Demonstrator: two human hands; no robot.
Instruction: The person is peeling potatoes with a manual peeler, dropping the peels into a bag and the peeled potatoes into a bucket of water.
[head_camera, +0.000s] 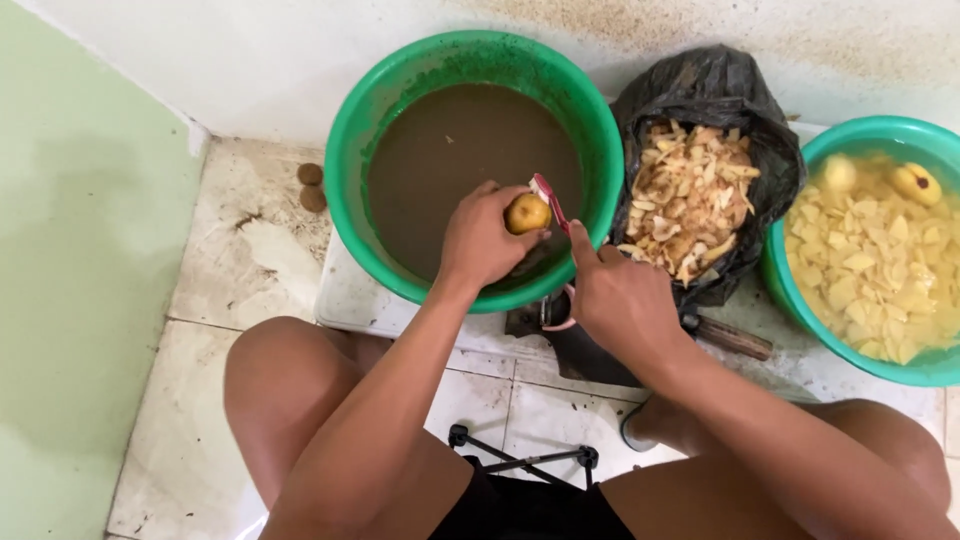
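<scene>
My left hand grips a small yellow potato over the near rim of a large green basin full of muddy brown water. My right hand holds a red-handled peeler, its head resting against the potato's right side. Both hands meet above the basin's front edge. My bare knees frame the bottom of the view.
A black plastic bag of potato peels sits right of the basin. Farther right, a second green basin holds cut yellow potato pieces in water. Two small brown potatoes lie on the tiled floor at left. A dark-handled tool lies below the bag.
</scene>
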